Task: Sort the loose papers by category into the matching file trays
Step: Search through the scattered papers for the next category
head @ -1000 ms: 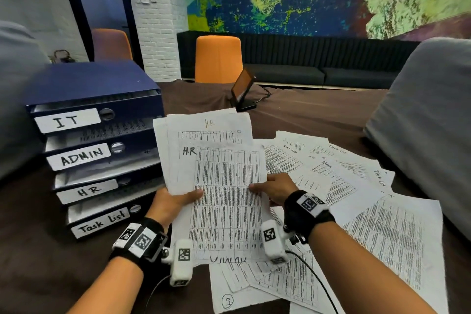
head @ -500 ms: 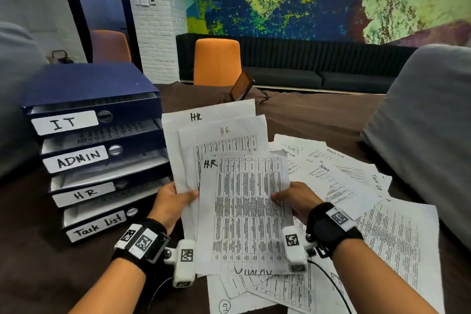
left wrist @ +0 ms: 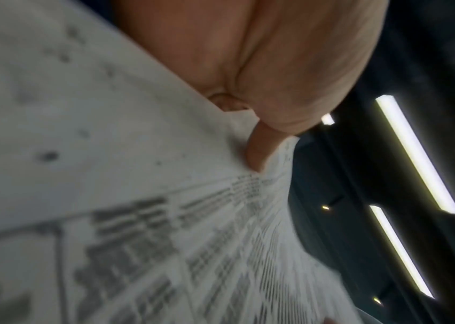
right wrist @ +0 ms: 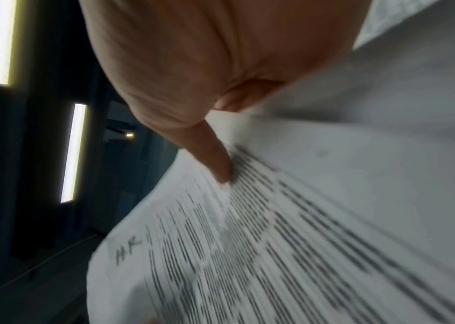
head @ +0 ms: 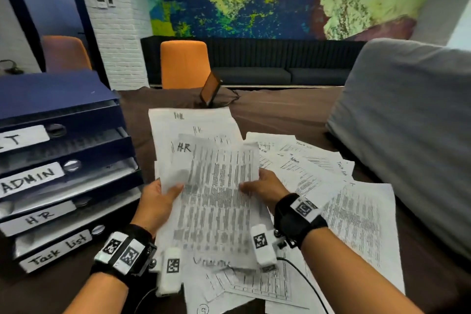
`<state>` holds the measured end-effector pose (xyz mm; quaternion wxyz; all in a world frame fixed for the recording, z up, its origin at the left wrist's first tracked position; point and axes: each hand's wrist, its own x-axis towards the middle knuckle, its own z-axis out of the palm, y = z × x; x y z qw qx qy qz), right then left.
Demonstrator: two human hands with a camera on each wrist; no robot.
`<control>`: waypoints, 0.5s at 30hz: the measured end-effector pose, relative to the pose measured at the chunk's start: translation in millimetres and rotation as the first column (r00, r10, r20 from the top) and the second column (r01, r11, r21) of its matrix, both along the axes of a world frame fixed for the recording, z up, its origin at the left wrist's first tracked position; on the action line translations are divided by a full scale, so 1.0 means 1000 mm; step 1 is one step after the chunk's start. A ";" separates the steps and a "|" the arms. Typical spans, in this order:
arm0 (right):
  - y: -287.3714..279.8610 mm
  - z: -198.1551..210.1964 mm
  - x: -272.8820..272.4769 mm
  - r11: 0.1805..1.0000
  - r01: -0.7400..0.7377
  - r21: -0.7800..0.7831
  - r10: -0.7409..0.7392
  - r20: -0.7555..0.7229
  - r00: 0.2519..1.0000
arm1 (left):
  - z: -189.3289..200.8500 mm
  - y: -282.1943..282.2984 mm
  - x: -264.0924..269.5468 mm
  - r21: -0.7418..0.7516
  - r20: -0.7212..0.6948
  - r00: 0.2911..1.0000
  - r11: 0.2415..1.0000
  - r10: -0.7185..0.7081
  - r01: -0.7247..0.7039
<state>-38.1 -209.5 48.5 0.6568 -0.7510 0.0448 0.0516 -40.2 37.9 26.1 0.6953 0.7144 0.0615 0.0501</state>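
Observation:
A fanned bundle of printed sheets marked HR (head: pixel 216 186) is held up above the table by both hands. My left hand (head: pixel 160 199) pinches its left edge, thumb on the front. My right hand (head: pixel 262 187) pinches the right edge the same way. The left wrist view shows a thumb pressed on the HR sheets (left wrist: pixel 137 219); the right wrist view shows a thumb on the printed HR sheets (right wrist: pixel 276 241). A dark blue stack of file trays (head: pixel 58 166) stands at the left, labelled IT, ADMIN, HR (head: pixel 38 218) and Task list. More loose papers (head: pixel 344 199) lie spread on the table.
The table (head: pixel 293 115) has a dark brown cover. A large grey cushion (head: pixel 407 135) lies at the right edge. A small tilted tablet (head: pixel 210 90) stands beyond the papers, with orange chairs (head: pixel 184 64) and a dark sofa behind.
Both hands have lifted the HR bundle higher and a little right. The front sheet now bows and curls between the hands.

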 end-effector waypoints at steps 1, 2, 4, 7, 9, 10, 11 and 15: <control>0.003 0.011 -0.003 1.000 0.017 -0.011 -0.016 0.059 0.998 | 0.010 -0.002 0.000 0.009 0.048 0.999 1.000 0.024 -0.024; 0.004 0.021 -0.006 0.999 0.040 -0.005 -0.039 0.126 0.991 | 0.022 -0.004 0.001 -0.002 0.096 0.994 0.999 0.043 -0.043; 0.006 0.043 -0.010 0.998 0.049 0.049 -0.060 0.260 0.964 | 0.045 -0.005 -0.003 -0.030 0.207 0.976 0.998 0.068 -0.063; 0.002 0.058 -0.017 0.995 0.033 0.091 -0.063 0.357 0.932 | 0.059 -0.001 -0.010 -0.023 0.294 0.955 0.999 0.037 -0.032; -0.003 0.050 -0.021 0.999 0.025 0.035 -0.036 0.337 0.941 | 0.051 -0.003 -0.010 -0.007 0.243 0.970 1.000 -0.021 0.023; -0.006 0.041 -0.023 1.000 0.017 -0.015 -0.011 0.299 0.954 | 0.044 -0.007 -0.012 -0.008 0.209 0.977 0.999 -0.048 0.051; -0.010 0.032 -0.026 0.996 -0.009 -0.084 0.029 0.241 0.970 | 0.035 -0.010 -0.012 0.006 0.188 0.980 0.998 -0.070 0.070; -0.018 0.005 -0.021 0.958 -0.059 -0.280 0.079 0.060 0.995 | 0.018 -0.019 -0.008 0.084 0.206 0.976 0.995 -0.076 0.060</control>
